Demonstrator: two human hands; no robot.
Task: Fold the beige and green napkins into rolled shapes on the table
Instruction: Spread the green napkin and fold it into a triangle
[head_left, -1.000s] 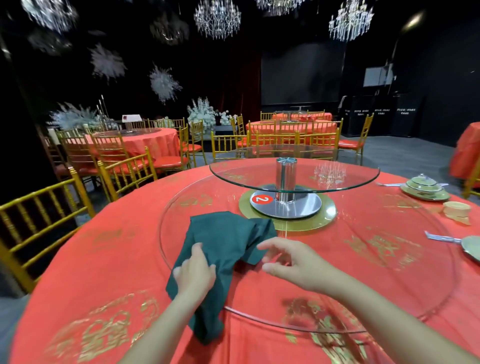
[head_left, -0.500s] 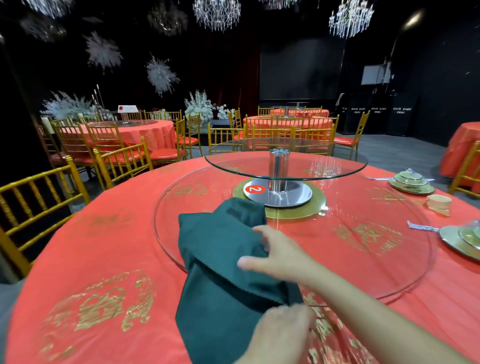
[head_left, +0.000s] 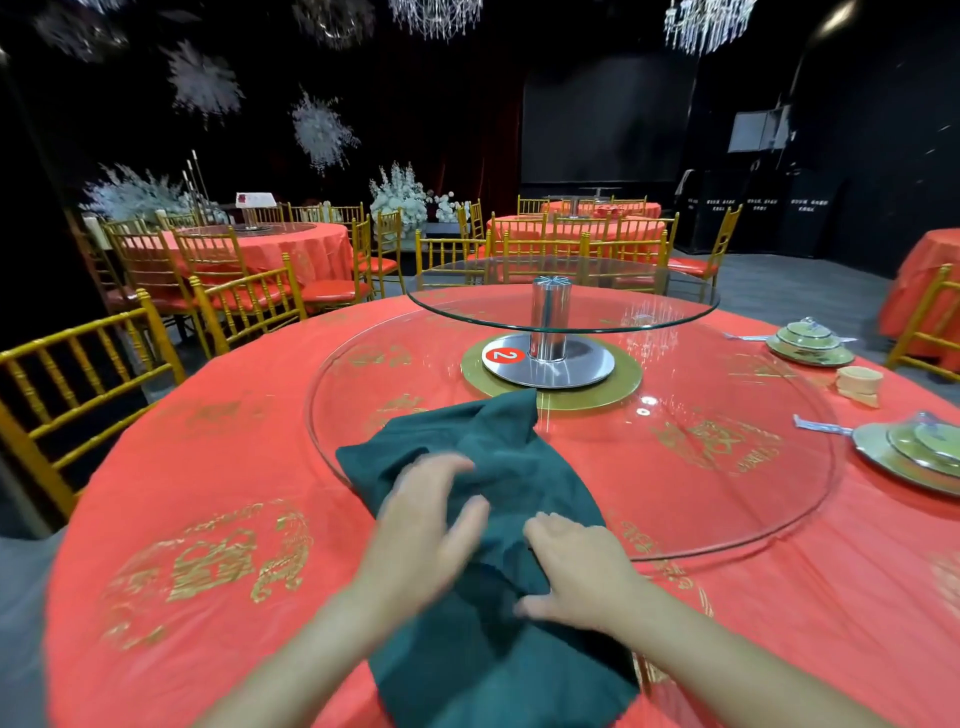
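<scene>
The green napkin (head_left: 498, 441) lies in front of me across the near rim of the glass disc (head_left: 810, 499). Its far corner reaches the gold plate (head_left: 626, 387) at the centre, and its near end runs down out of view toward me. My left hand (head_left: 431, 525) lies on it with fingers spread and straight; it is blurred, so I can't tell more. My right hand (head_left: 576, 571) sits just beside it with fingers bent, gripping a bunched fold of the cloth.

Left of the napkin the red table (head_left: 208, 467) is bare cloth with gold patterns out to its curved edge. On the right, the glass has open room between the napkin and the dishes.

A metal post (head_left: 549, 322) rises from the centre and carries a smaller glass tier (head_left: 441, 306) above the far part of the disc. A red "2" tag (head_left: 504, 355) sits on its base.

At the right edge are two green place settings (head_left: 810, 343) (head_left: 919, 447). A beige napkin (head_left: 860, 384), rolled as far as I can tell, lies between them, well apart from my hands.

Gold chairs (head_left: 78, 374) ring the table on the left and far side. Behind them stand more red tables (head_left: 270, 249), white flowers (head_left: 397, 195) and dark walls, with chandeliers (head_left: 701, 21) overhead.
</scene>
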